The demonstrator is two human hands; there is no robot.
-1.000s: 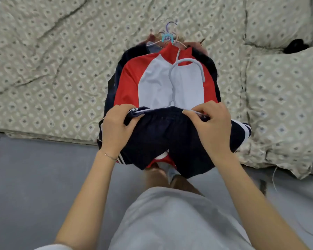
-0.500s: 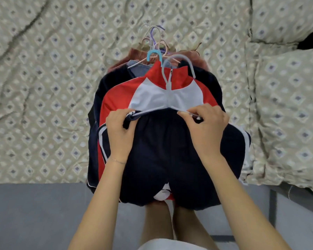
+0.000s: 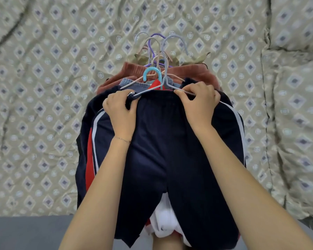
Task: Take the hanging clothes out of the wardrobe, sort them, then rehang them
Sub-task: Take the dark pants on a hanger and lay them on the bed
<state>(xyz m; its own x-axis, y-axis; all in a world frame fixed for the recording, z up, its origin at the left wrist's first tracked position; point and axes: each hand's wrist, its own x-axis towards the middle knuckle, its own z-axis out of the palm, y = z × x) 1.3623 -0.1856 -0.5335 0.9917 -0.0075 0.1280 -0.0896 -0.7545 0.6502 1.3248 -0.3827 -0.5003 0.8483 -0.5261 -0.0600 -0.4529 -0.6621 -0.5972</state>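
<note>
Both forearms reach forward over the bed's patterned quilt. The navy shorts lie spread on top of the stack of hung clothes in the middle of it. The left hand curls round the left corner of the waistband, bunching the cloth against the end of the pale grey hanger. The right hand pinches the waistband and the hanger's other arm between thumb and fingertips. A thin bracelet crosses the left wrist

Half a second ago the red and white jacket showed broadly above the waistband. The shorts now cover it, leaving a red strip at the left and white below the hem. The grey hanger's hook has gone up among the other hooks, past the teal hook

The shorts' legs overhang the bed's near edge above the grey floor. Open quilt lies on the left and beyond the hooks. A bulky pillow sits near the right side of the shorts
</note>
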